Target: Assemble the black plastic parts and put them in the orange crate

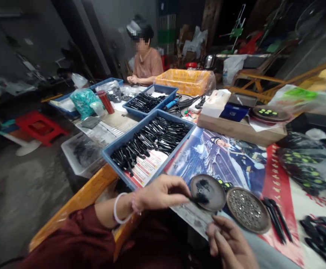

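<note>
My left hand [161,192], with a white bangle and a pink bead bracelet at the wrist, pinches a slim black plastic part [198,199]. The part's far end overlaps a round brown dish [196,183] with a dark smear inside. My right hand [231,243] is closed, thumb against fingers, at the table's front edge; whatever it holds is hidden. Near it stands a second round dish [245,209] full of small metal pieces. Two long black parts [277,220] lie to the right of that dish.
A blue tray [106,151] of black parts stands ahead, with another blue tray [167,103] behind it. Loose black parts [323,239] lie at the right. A cardboard box [241,129] and a yellow crate [179,83] stand farther back. Another person [147,63] sits across the table.
</note>
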`<state>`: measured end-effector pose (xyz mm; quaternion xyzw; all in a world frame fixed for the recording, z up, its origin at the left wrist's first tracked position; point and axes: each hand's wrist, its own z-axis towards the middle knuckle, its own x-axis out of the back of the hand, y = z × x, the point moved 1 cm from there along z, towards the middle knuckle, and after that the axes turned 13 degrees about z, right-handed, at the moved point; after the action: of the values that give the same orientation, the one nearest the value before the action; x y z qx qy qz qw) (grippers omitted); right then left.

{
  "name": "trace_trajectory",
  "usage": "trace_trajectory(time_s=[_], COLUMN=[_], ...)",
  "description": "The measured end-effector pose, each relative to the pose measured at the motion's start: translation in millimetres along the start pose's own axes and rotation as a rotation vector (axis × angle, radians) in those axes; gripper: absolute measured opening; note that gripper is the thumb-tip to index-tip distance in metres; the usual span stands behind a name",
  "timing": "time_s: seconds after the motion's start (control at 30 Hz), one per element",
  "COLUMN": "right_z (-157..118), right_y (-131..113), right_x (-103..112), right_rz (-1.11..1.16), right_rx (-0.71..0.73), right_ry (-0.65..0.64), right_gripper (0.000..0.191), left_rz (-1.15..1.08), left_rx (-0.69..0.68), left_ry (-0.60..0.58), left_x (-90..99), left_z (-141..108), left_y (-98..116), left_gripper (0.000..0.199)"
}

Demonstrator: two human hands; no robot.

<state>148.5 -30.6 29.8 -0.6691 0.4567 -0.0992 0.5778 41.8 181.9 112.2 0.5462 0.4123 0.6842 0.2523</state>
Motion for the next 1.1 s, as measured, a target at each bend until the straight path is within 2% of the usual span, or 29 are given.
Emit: trace_trajectory(time_s=[0.07,0.13,0.2,0.3,0.37,0.43,0.47,0.5,0.57,0.6,0.63,0.67,0.77,0.9,1.03,1.1], right_z=[0.5,-0.5,-3.4,-9.5,-12.0,-9.6,-5.4,1.1,20.1,32.0,44.9,58.4,93.3,120.3,129.7,127.9], right_y=[-7.8,-13.5,-16.2,-17.1,-19.8,-28.7,-36.0,-44.8,-65.4,-74.9,-83.0,-88.9,-98.5,-101.0,-106.0,-108.2], right_x=[-5.0,-8.7,-11.5,-14.3,-11.4,1.5,13.0,27.7,63.6,81.4,97.5,110.9,133.9,139.7,145.2,152.0], right_rz=[0.046,0.023,0.003,-0.001,-0.065,-0.223,-0.326,-0.450,-0.695,-0.869,-1.089,-1.323,-1.508,-1.603,-1.574,-1.554], right_rx=[-0.023,-0.009,0.023,0.053,0.046,0.073,0.117,0.172,0.302,0.312,0.255,0.136,0.011,-0.105,-0.249,-0.221], right_ry=[-0.045,-0.057,-0.044,-0.032,-0.102,-0.184,-0.182,-0.136,0.139,0.252,0.329,0.328,0.298,0.207,0.147,0.151], right_gripper=[0.043,0.036,0.032,0.027,0.024,0.023,0.024,0.025,0.032,0.034,0.034,0.033,0.025,0.023,0.035,0.039], left_rz=[-0.070,-0.135,-0.305,-0.727,-0.939,-1.016,-1.017,-1.006,-0.991,-0.998,-1.017,-1.043,-1.119,-1.180,-1.278,-1.317], left_rx=[-0.056,-0.014,0.149,0.412,0.506,0.555,0.567,0.572,0.565,0.560,0.558,0.559,0.567,0.565,0.609,0.630], left_ry=[-0.066,-0.075,-0.061,0.013,0.057,0.065,0.064,0.066,0.070,0.065,0.053,0.034,-0.005,0.012,-0.008,-0.021], left_x=[-26.9,-46.4,-59.2,-71.3,-77.5,-82.8,-84.8,-86.2,-88.0,-88.6,-89.3,-90.2,-94.2,-100.9,-107.2,-109.4], left_z=[-7.6,-11.8,-13.1,-11.3,-9.1,-7.3,-6.7,-6.1,-5.1,-4.7,-4.5,-4.4,-5.1,-7.5,-11.4,-13.1], left_y=[7.2,6.4,0.9,-7.9,-10.9,-12.2,-12.7,-13.3,-15.1,-16.1,-17.1,-17.9,-19.3,-20.8,-23.7,-25.5], left_gripper=[0.013,0.011,0.009,0.010,0.016,0.019,0.020,0.021,0.023,0.025,0.027,0.030,0.035,0.036,0.036,0.035])
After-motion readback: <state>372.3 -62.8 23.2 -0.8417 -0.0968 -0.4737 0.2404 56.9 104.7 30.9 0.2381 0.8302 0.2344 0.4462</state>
